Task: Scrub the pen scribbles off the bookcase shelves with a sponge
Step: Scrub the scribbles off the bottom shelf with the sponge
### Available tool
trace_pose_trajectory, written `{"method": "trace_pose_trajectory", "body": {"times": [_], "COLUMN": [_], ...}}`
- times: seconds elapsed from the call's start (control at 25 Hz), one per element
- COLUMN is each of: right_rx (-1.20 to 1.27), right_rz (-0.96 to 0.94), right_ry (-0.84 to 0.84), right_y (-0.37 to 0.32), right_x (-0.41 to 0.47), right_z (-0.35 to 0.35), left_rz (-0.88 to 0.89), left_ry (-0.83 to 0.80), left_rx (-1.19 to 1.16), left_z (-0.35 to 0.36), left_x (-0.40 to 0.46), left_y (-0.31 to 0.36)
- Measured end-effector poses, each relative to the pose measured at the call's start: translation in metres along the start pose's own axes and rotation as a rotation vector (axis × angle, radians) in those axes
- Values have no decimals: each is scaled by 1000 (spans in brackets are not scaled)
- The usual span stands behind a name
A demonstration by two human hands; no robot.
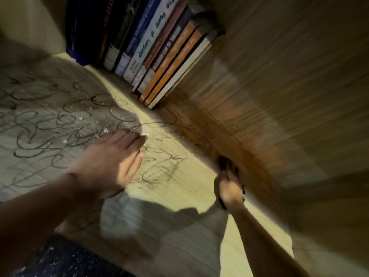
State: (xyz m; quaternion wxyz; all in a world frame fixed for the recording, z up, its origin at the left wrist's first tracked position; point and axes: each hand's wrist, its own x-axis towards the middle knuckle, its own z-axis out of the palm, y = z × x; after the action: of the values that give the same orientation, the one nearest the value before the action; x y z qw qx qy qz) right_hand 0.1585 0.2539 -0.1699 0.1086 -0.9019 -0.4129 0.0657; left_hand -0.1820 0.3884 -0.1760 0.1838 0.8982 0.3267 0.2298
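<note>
Dark speckled surface (65,258) at the bottom edge, below your left forearm: cut off by the frame, identity not readable.

Your left hand (111,162): flat and open, palm down, fingers together, resting on the shelf (179,196) over the pen scribbles (50,124). Nothing held.

Your right hand (229,188): closed around something dark (225,164) that shows beyond its fingers, pressed near the corner where the shelf meets the bookcase side panel (289,96). Motion blur is heavy there; you cannot tell whether it is the sponge.

Scribbles: looping dark lines, mostly left of and beyond your left hand, some between both hands. White flecks scattered among them.

Row of books (149,47): leaning, beyond both hands. One white spine (151,39) reads "The Power of Language"; other titles are blurred or too dark, tops cut off.
</note>
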Motion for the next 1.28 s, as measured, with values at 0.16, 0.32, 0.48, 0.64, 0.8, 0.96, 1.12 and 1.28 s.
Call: {"method": "trace_pose_trajectory", "body": {"times": [0.16,0.32,0.48,0.64,0.8,0.96,1.12,1.28], "right_rx": [-106,143,113,-6,99,107,73,42], "right_rz": [13,-335,-105,145,-283,-272,77,-86], "right_ry": [38,-126,10,91,-67,-11,86,63], "right_y": [-47,-20,8,-48,-51,-18,-52,-73], "right_x": [11,-47,-5,56,10,12,69,70], "right_z": [11,-5,-15,4,14,-3,4,14], "left_rz": [17,48,42,38,36,40,46,72], "left_ry": [-19,-18,-29,-50,-40,-5,-11,-32], "left_rx": [151,195,152,122,50,15,88,153], "left_z": [-2,-2,1,7,11,9,8,7], "left_x": [1,0,2,1,1,1,1,4], "left_y": [6,4,2,0,-5,-3,-3,-2]}}
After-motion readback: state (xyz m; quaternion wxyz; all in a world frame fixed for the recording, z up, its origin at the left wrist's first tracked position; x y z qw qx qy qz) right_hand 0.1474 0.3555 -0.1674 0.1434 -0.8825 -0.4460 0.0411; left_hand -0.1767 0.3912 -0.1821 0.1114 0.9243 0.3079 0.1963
